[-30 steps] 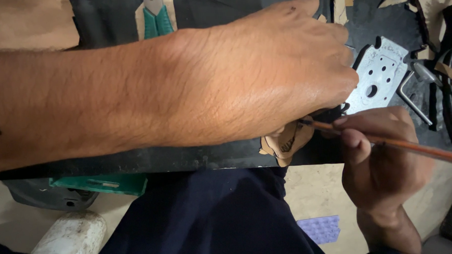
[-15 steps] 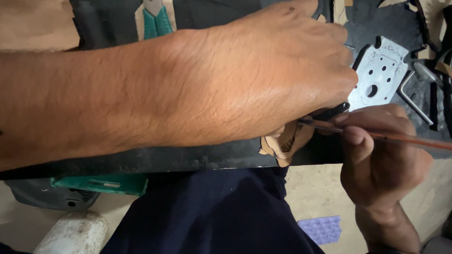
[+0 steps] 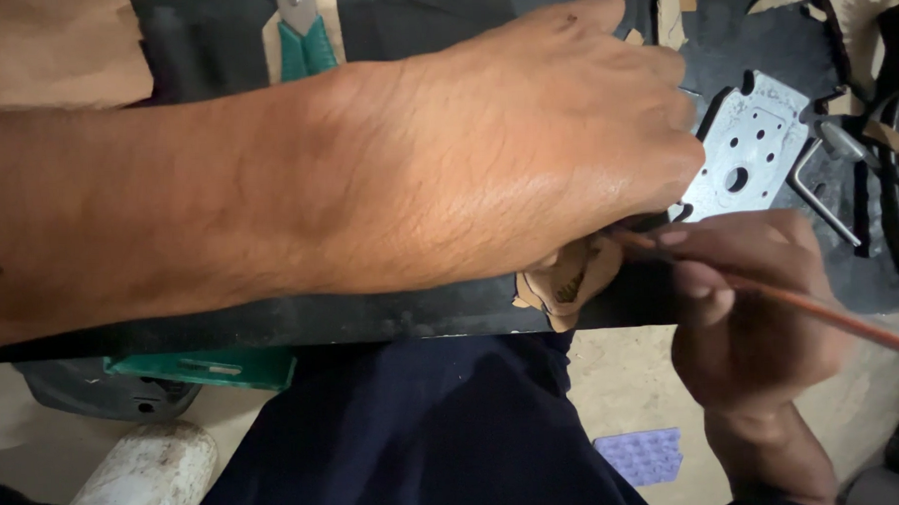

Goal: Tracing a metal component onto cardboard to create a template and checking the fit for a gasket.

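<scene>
Scraps of tan leather [image 3: 567, 281] sit pinned under our left hand [image 3: 526, 150]; our right hand [image 3: 745, 292] pinches a thin brush [image 3: 820, 311], metal plate [image 3: 747, 152] beside.

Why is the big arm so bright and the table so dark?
Head view: light falls on the left hand and forearm, so they glow orange; the black tabletop stays dim; the metal plate catches some shine; the thin stick in the right hand looks a bit blurry.

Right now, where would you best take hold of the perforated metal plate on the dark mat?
Probably the metal plate's upper right corner, coming from the far right. It lies flat, and its lower left end sits against the left hand and near the right hand.
</scene>
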